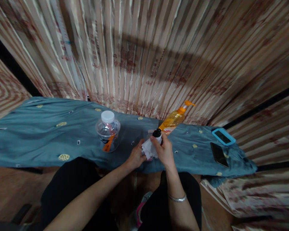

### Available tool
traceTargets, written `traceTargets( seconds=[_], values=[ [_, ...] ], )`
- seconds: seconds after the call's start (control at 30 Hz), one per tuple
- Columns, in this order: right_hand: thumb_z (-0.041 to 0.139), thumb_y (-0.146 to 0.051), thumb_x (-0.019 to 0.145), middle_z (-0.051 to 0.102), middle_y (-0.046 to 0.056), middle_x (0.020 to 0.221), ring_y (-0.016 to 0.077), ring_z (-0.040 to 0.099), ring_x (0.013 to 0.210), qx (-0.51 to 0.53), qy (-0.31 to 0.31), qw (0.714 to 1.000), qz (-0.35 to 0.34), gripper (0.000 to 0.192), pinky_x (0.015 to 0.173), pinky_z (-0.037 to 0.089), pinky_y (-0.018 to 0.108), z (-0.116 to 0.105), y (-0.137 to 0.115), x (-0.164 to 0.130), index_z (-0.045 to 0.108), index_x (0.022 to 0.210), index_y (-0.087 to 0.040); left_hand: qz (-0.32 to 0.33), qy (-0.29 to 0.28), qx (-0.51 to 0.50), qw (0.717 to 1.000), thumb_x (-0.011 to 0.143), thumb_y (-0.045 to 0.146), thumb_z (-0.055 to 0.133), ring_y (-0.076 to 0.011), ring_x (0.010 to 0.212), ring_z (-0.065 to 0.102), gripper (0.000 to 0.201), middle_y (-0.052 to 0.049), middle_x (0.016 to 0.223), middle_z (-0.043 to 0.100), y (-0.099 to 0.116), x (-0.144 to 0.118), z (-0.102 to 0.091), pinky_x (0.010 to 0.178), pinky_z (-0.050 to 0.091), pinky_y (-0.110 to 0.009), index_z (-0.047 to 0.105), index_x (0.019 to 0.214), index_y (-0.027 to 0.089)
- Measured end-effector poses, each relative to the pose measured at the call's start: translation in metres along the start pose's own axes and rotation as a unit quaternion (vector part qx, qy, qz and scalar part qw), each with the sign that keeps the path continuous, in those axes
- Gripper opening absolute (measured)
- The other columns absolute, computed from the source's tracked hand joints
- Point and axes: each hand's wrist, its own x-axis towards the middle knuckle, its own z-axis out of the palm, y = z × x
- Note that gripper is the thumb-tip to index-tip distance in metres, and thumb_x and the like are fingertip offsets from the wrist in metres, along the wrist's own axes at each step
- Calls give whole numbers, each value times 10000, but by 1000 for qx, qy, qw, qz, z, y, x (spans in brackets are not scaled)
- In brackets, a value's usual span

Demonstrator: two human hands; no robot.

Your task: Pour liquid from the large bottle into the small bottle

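Note:
Just above the table's front edge, both hands are on a bottle with a black top (157, 132), tilted with its top to the upper right. A white cloth with a scalloped edge (149, 149) lies over it and hides most of its body. My right hand (164, 150) is closed, thumb pressing the cloth against the bottle near the top. My left hand (135, 156) is closed around the lower end; its fingertips are partly hidden by the cloth. Right behind the black top stands a pump bottle of amber liquid (172, 120) with an orange pump.
A clear plastic jar with a white lid (108, 131) stands to the left. On the right lie a blue-framed device (223, 136) and a black phone (219, 154). A teal patterned cloth (82, 128) covers the narrow table, with a pleated curtain (144, 57) behind.

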Motion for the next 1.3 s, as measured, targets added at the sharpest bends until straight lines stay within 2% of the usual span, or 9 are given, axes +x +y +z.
traceTargets(
  seconds=[0.13,0.23,0.47,0.57,0.73,0.87,0.97,1.07,1.3],
  values=[
    [570,-432,890,672,45,915,186,613,806,-9,38,999,2,339,709,480,294,7,1,-6,601,1120,-185,15,7,-11,1000,614,98,641,-250,948,631,616,-105,1124,626,-1,-3,1,859,519,-371,520,1216,153],
    [653,-416,830,690,27,911,181,629,789,44,18,999,16,342,691,502,284,1,6,-9,623,1099,-208,9,14,-34,999,644,129,674,-237,965,633,651,-62,1086,644,-1,-6,2,869,516,-349,498,1268,192],
    [806,-407,677,738,58,1057,271,660,1059,188,-239,952,-42,311,963,480,432,-30,17,32,711,906,-220,19,-39,-64,997,683,351,770,-218,947,643,614,-24,1078,656,8,-4,-8,855,505,-307,504,1218,209],
    [800,-482,662,738,69,1012,291,667,1034,196,-288,936,-45,348,947,494,461,-30,19,42,698,851,-208,7,-53,-73,996,699,370,755,-211,929,647,606,-6,1040,662,9,-3,-9,845,503,-298,501,1225,212],
    [746,-410,748,724,44,995,248,662,1027,181,-162,970,-34,255,930,499,400,-19,15,19,672,905,-224,-2,-24,-69,997,639,322,808,-236,1001,630,667,-29,1088,654,6,-5,-3,908,502,-336,518,1229,211],
    [688,-351,807,702,51,1016,215,657,956,123,-24,992,12,256,854,504,343,-5,8,-8,644,1019,-215,28,-9,-82,996,710,281,734,-249,1005,627,502,-76,1120,644,2,-8,4,927,512,-374,573,1178,198],
    [640,-394,841,691,75,1007,225,645,923,60,76,994,46,297,845,499,366,11,4,-20,625,1066,-200,50,-6,-80,996,731,290,697,-256,988,630,348,-89,1099,656,-4,-8,8,945,512,-402,638,1064,209],
    [588,-432,875,676,105,1071,250,620,1029,15,160,987,20,329,924,469,410,25,4,-26,603,1106,-198,53,15,-75,996,734,319,680,-271,1001,633,296,-89,1034,680,-9,-7,11,964,506,-437,655,1011,218],
    [490,-460,926,565,162,1263,265,540,1202,-31,175,984,-23,468,1009,419,454,32,16,-40,448,1306,-190,84,28,-104,991,744,259,639,-277,1103,615,336,-91,1083,678,-7,-6,14,988,501,-434,632,1077,212]
  ],
)
